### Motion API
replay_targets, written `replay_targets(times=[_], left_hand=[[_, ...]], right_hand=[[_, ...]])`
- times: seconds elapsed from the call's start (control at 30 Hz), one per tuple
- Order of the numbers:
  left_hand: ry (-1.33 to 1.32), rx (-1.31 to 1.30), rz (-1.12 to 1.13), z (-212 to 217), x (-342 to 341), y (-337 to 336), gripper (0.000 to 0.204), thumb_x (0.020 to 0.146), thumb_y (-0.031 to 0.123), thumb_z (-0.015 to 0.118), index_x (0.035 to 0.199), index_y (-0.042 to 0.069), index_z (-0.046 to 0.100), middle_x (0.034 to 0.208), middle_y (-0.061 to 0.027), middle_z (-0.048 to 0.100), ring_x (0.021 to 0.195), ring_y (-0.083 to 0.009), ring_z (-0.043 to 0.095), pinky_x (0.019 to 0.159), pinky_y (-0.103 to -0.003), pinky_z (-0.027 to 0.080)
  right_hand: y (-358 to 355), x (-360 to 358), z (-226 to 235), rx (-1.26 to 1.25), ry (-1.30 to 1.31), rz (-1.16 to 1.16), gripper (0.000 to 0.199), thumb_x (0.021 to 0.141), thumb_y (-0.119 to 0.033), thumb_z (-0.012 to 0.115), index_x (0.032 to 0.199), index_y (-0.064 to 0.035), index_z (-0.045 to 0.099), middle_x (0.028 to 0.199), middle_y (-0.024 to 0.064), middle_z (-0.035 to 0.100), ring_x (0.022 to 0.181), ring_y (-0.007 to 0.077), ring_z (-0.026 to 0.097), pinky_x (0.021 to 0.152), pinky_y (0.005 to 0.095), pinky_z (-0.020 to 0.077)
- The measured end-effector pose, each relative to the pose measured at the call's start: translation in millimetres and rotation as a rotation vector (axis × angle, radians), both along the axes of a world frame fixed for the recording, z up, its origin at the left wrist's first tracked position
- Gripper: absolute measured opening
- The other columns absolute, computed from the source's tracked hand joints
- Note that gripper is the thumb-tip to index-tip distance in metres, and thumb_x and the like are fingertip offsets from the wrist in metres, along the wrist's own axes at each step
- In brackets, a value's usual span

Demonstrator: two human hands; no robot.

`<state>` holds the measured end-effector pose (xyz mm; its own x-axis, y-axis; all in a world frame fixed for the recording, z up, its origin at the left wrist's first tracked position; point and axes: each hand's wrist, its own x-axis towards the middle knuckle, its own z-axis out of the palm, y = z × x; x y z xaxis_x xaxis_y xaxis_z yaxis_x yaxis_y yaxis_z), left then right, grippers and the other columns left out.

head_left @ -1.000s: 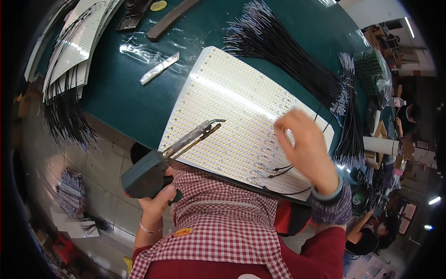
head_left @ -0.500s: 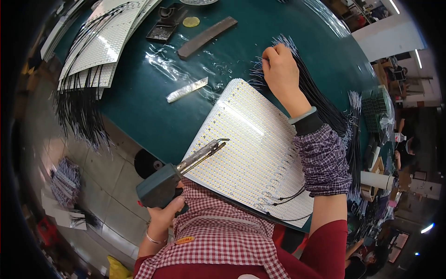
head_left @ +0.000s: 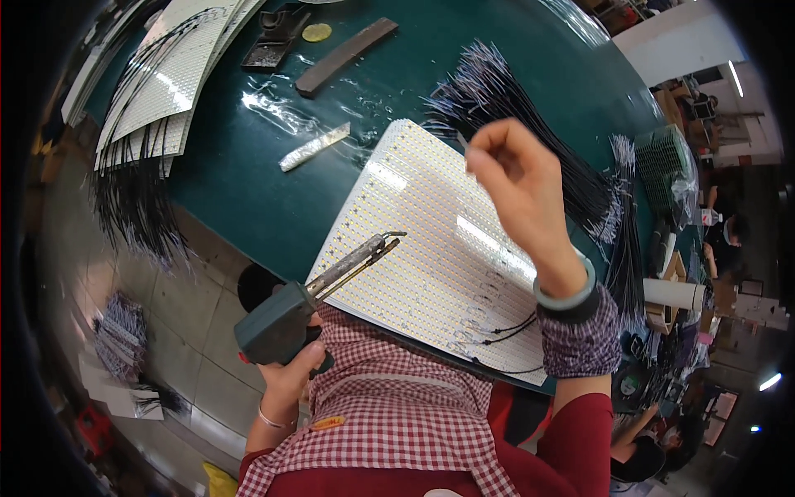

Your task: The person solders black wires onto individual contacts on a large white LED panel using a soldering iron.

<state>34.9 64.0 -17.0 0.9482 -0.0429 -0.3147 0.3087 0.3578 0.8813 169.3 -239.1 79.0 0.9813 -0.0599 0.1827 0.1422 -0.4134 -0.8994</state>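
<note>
Already my LED panel (head_left: 414, 190) bears wires (head_left: 486, 341), a bundle (head_left: 530, 113) waits beyond; left hand (head_left: 290, 377) clasps soldering gun (head_left: 286, 323), right hand (head_left: 530, 195) half-curled, hold unclear.

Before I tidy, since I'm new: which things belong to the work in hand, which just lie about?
Apparently in use: dark pistol-shaped soldering gun, left hand; stacked white LED boards; fanned black wire bundle.

Perhaps idle: long brown bar; round yellow disc.

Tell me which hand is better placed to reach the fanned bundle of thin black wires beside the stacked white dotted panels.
The right hand, probably: it hovers close to the fanned bundle of thin black wires, while the left hand grips a dark grey pistol-shaped soldering iron farther off.
</note>
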Motion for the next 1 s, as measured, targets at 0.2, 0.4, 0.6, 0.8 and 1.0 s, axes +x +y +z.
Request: replay_targets(times=[0.2,0.4,0.6,0.8,1.0], left_hand=[[-0.026,-0.011,-0.093,2.9,-7.7,-5.0,0.061,0.072,0.002,0.075,0.128,-0.001,0.051,0.111,-0.0133,0.063,0.101,-0.0209,0.063,0.090,-0.034,0.050],[-0.030,0.018,-0.241,6.3,-16.6,-12.6,0.058,0.074,-0.001,0.075,0.127,-0.001,0.053,0.114,-0.0138,0.063,0.104,-0.0208,0.062,0.090,-0.033,0.050],[-0.018,0.022,-0.402,19.2,-24.8,-23.5,0.047,0.078,-0.002,0.074,0.122,-0.001,0.058,0.111,-0.0113,0.065,0.100,-0.0176,0.062,0.084,-0.030,0.052],[0.002,0.259,-0.443,21.8,-33.0,-29.8,0.032,0.078,0.001,0.075,0.108,-0.002,0.065,0.100,-0.0075,0.069,0.086,-0.0125,0.064,0.075,-0.027,0.052],[-0.138,0.338,-0.443,21.9,-33.2,-36.5,0.026,0.077,0.004,0.075,0.100,-0.003,0.067,0.093,-0.0086,0.069,0.078,-0.0126,0.064,0.069,-0.025,0.052]], right_hand=[[-2.9,-102.0,5.2,-0.136,0.216,-0.082,0.007,0.080,-0.003,0.062,0.083,0.0026,0.058,0.073,0.0058,0.060,0.066,0.0115,0.055,0.064,0.0256,0.0463],[-8.8,-156.8,-23.7,-0.080,0.325,-0.233,0.009,0.080,-0.003,0.063,0.083,0.0023,0.057,0.072,0.0082,0.059,0.067,0.0134,0.056,0.064,0.0263,0.0467],[-2.2,-172.9,-40.6,-0.144,0.227,-0.283,0.008,0.080,0.000,0.063,0.082,0.0017,0.055,0.078,0.0107,0.056,0.068,0.0217,0.060,0.062,0.0301,0.0494],[-2.4,-176.2,-46.9,-0.240,0.133,-0.268,0.009,0.077,0.002,0.064,0.081,0.0014,0.056,0.083,0.0114,0.053,0.070,0.0239,0.058,0.063,0.0325,0.0483],[-2.9,-177.8,-49.1,-0.256,0.136,-0.261,0.009,0.075,0.002,0.064,0.080,0.0020,0.056,0.089,0.0130,0.049,0.078,0.0264,0.056,0.065,0.0343,0.0461]])
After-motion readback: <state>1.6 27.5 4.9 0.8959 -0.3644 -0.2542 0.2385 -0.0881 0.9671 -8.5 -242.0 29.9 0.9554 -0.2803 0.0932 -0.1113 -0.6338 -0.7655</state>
